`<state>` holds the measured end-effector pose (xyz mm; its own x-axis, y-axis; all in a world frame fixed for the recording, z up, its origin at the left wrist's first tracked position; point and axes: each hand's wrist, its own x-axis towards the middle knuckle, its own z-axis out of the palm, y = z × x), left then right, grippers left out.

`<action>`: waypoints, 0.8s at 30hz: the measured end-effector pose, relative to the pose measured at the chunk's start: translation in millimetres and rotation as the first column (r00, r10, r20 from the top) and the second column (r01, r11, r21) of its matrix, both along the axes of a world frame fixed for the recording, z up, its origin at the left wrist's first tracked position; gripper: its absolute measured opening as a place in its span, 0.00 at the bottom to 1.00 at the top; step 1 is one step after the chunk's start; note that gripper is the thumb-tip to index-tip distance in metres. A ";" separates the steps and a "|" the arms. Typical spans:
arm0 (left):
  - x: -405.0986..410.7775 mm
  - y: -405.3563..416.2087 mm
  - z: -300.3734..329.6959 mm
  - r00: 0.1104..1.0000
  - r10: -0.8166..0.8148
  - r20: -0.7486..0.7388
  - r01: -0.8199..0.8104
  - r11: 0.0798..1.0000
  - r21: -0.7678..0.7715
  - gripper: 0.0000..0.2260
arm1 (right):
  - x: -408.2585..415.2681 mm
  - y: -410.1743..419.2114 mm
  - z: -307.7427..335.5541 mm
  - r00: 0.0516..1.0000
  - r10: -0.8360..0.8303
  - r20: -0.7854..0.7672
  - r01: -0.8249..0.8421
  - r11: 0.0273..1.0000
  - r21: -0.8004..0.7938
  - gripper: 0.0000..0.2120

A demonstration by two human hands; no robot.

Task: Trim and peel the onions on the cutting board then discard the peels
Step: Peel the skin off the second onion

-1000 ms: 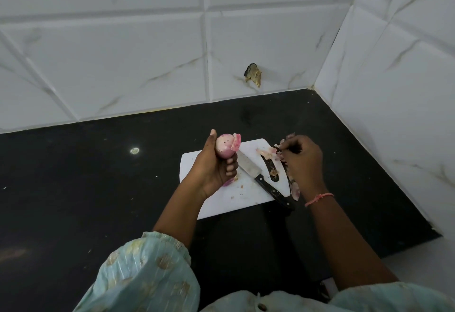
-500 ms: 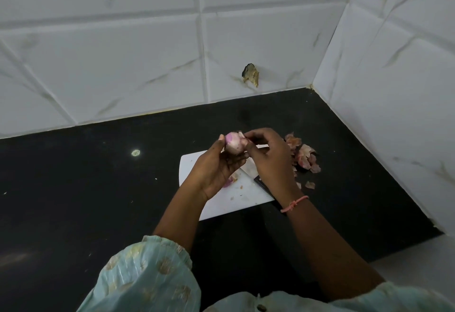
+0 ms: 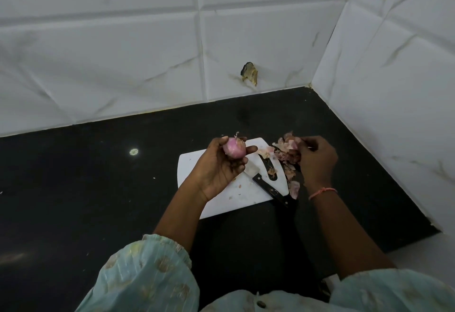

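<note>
1. While the black worktop (image 3: 98, 188) carries everything, the white cutting board (image 3: 197, 164) lies on it in front of the person, with its handle slot toward the right.
2. On the board a knife (image 3: 267, 183) rests diagonally, blade up-left under the left hand, black handle running down-right past the board's edge.
3. The left hand (image 3: 219, 169) is raised above the board's far left part, palm up, its fingers (image 3: 250, 149) curled round the onion (image 3: 234, 150).
4. The right hand (image 3: 317, 161) is off the board's right edge, well apart from the onion, with its fingers bent at the heap of peels (image 3: 286, 150); whether they pinch a peel or have let go, I cannot tell.
5. The onion lies to the left of the right hand, with a wisp of skin at its top, so I judge the next pull calls for the right hand to come leftward to that tip.
6. The knife handle is nearer the right hand, should trimming come next.
</note>
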<state>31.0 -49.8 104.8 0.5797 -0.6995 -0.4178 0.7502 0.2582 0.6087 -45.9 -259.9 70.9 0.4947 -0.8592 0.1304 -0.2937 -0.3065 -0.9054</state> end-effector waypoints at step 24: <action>-5.0 -9.2 -10.3 0.989 0.114 0.095 -0.119 0.992 0.039 0.17 | 15.0 88.2 22.0 0.818 0.554 0.152 -0.531 0.830 -0.169 0.06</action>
